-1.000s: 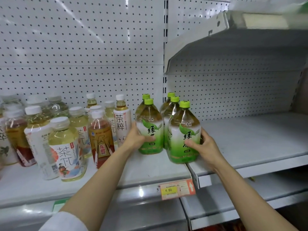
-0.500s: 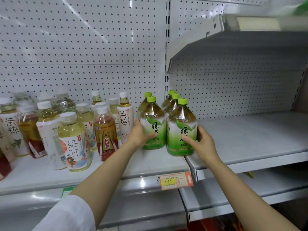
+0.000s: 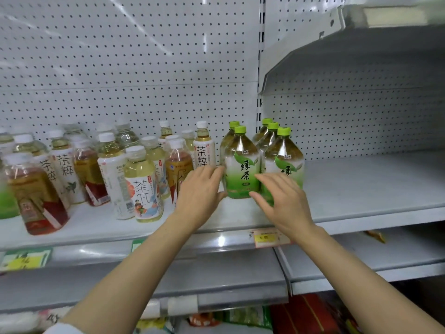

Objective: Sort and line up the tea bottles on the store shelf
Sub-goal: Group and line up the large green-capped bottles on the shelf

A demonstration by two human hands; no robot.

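Observation:
Several green-capped green tea bottles stand in two short rows at the right end of the white shelf [image 3: 96, 225]; the front left bottle [image 3: 242, 169] and the front right bottle [image 3: 286, 154] stand side by side. My left hand [image 3: 202, 189] has straight fingers, with its fingertips at the left side of the front left bottle. My right hand [image 3: 281, 201] is spread in front of the front right bottle and covers the lower label. Neither hand grips a bottle. To the left stands a mixed crowd of white-capped tea bottles [image 3: 142, 184], unevenly placed.
A white pegboard wall [image 3: 144, 68] backs the shelf. The adjoining right shelf [image 3: 373, 184] carries nothing, with another shelf [image 3: 361, 56] overhanging it. An orange price tag [image 3: 269, 237] hangs on the shelf's front rail. Packaged goods lie on the lower level.
Both hands were holding the two front green tea bottles from the sides; now they have loosened, the fingers are straight and the hands have drawn back slightly. The bottles stand further back.

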